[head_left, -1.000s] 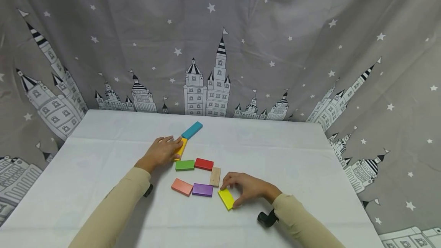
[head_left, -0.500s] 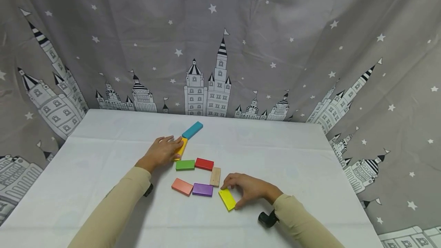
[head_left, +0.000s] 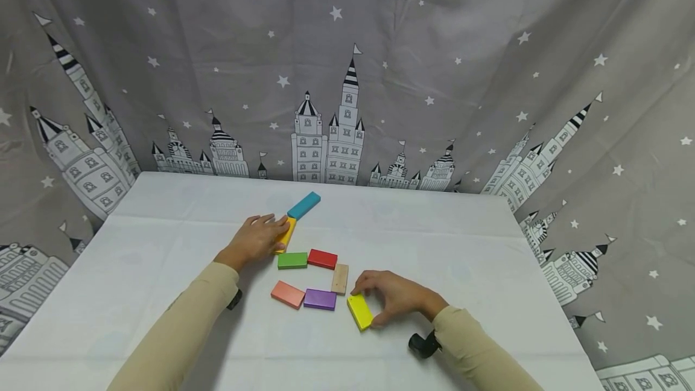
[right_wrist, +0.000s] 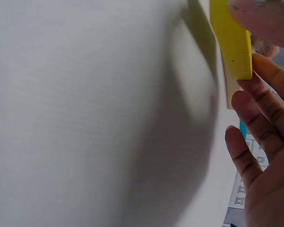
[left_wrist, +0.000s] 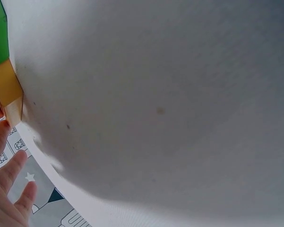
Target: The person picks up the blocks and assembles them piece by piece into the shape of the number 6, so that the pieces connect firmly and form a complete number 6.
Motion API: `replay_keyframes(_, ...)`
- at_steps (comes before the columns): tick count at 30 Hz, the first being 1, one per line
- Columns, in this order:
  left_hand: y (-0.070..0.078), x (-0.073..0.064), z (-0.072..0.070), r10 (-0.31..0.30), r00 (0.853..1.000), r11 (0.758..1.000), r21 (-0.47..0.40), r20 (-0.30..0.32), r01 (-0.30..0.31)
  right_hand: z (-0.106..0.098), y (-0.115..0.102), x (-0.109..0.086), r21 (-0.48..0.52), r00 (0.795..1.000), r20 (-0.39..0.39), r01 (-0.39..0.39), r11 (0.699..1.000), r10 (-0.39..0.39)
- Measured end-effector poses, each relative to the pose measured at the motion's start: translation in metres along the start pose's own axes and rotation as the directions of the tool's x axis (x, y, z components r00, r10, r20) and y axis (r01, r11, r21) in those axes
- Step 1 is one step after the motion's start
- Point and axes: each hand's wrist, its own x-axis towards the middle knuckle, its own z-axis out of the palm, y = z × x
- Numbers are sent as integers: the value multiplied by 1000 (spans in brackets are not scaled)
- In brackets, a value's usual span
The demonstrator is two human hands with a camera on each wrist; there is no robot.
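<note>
A grey curtain (head_left: 412, 17) printed with white stars and castles hangs behind a white-covered desk (head_left: 461, 240). Places are given from the flat, bare-wood rectangular block (head_left: 339, 279).

Well to its left and beyond it, the left hand (head_left: 254, 241) lies over an amber rectangular block (head_left: 290, 232), thumb and fingers curled to grip it. Nearer than the bare-wood block and to its left lies a salmon-pink rectangular block (head_left: 288, 294); left and slightly beyond is a green rectangular block (head_left: 292, 260). Farthest beyond, also left, a blue rectangular block (head_left: 304, 205) meets the amber block's far end. A purple rectangular block (head_left: 320, 299) lies just nearer and left, a red rectangular block (head_left: 323, 259) just beyond and left.

Just nearer and to the right is a bright yellow rectangular block (head_left: 359, 311), pinched between the thumb and fingers of the right hand (head_left: 395, 295), parted only by the block's length.

Over the last second the yellow block has shifted slightly rightward while the others stayed put, suggesting it is being adjusted, not released. It sits in the right hand's grip, left of the palm; whether it touches the desk I cannot tell.
</note>
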Motion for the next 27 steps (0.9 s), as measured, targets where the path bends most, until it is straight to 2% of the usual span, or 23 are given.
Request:
replay_keyframes(10,-1,-4,-1,0,1000,1000,-8,8,0,-10,-8,19,18,999,-29,17,1000,-17)
replay_keyframes(21,0,-6,-1,-5,1000,1000,-10,13,5,-8,-23,59,12,997,-63,45,999,-44)
replay_keyframes(27,0,-5,-2,1,1000,1000,5,17,-1,-4,-31,81,-26,995,-70,72,997,-74)
